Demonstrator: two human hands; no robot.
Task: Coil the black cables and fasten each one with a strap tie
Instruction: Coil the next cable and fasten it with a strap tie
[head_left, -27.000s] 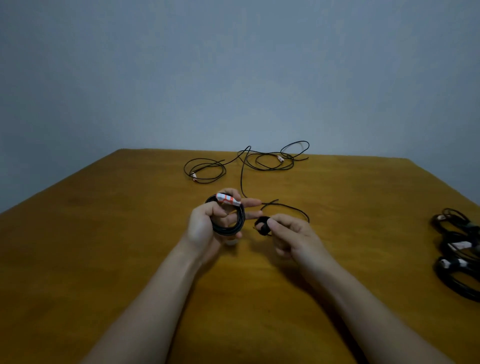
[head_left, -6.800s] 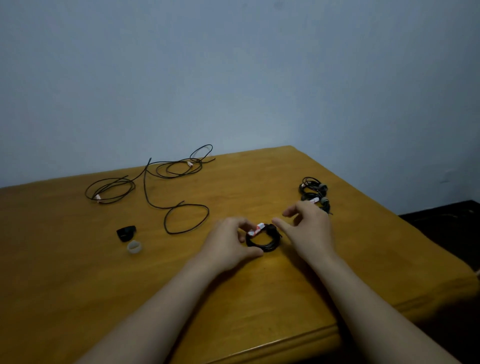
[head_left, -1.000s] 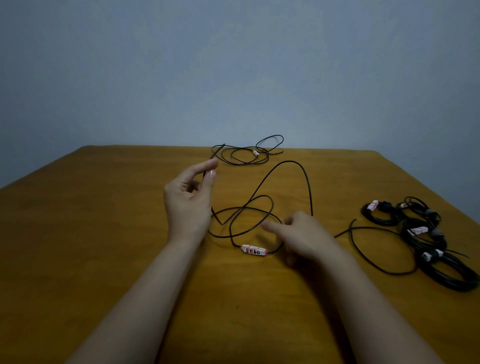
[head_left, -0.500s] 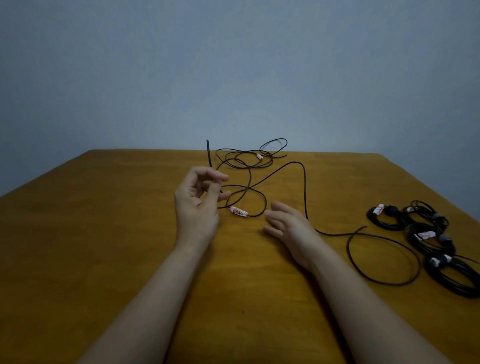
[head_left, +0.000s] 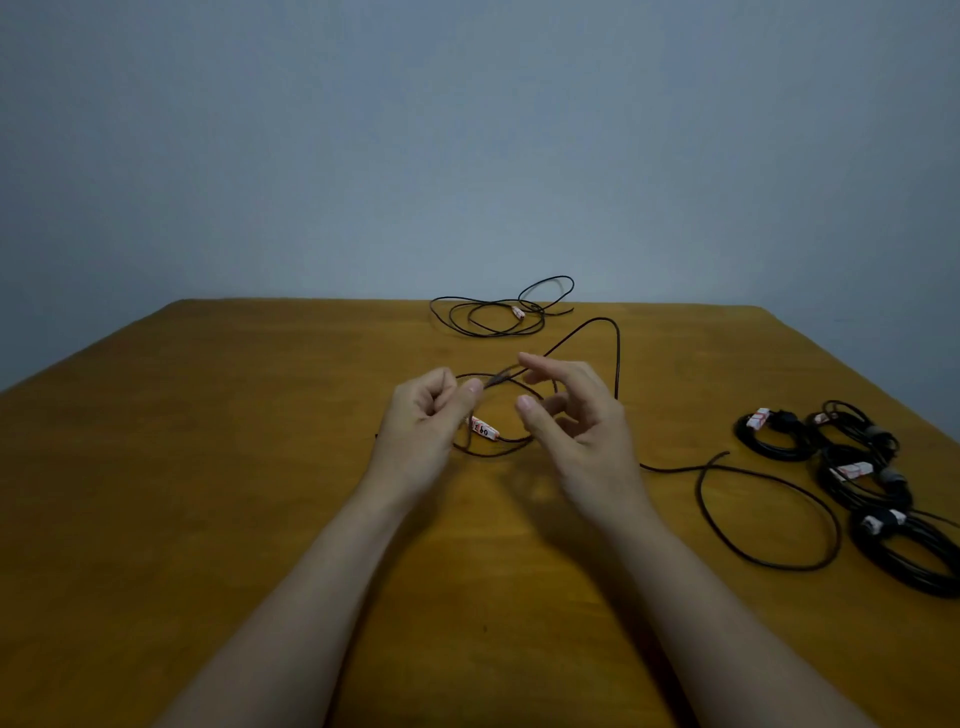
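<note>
A loose black cable (head_left: 617, 347) sprawls over the middle of the wooden table (head_left: 208, 467), with a white-and-red label (head_left: 484, 429) on it. My left hand (head_left: 428, 421) pinches the cable close to its end, which points right and is blurred. My right hand (head_left: 576, 415) hovers just right of it, fingers spread and relaxed, holding nothing; the cable's small loop lies under both hands. A wide loop of the same cable (head_left: 769, 519) lies to the right. A second loose cable (head_left: 498, 314) lies at the table's far edge.
Several coiled black cables with strap ties and white labels lie at the right edge: one coil (head_left: 774, 439), a second coil (head_left: 862, 480) and a third coil (head_left: 914, 553). A blue-grey wall stands behind the table.
My right hand has lifted off the table and come up beside my left hand. The cable end in my left hand has tipped from upright toward the right.
</note>
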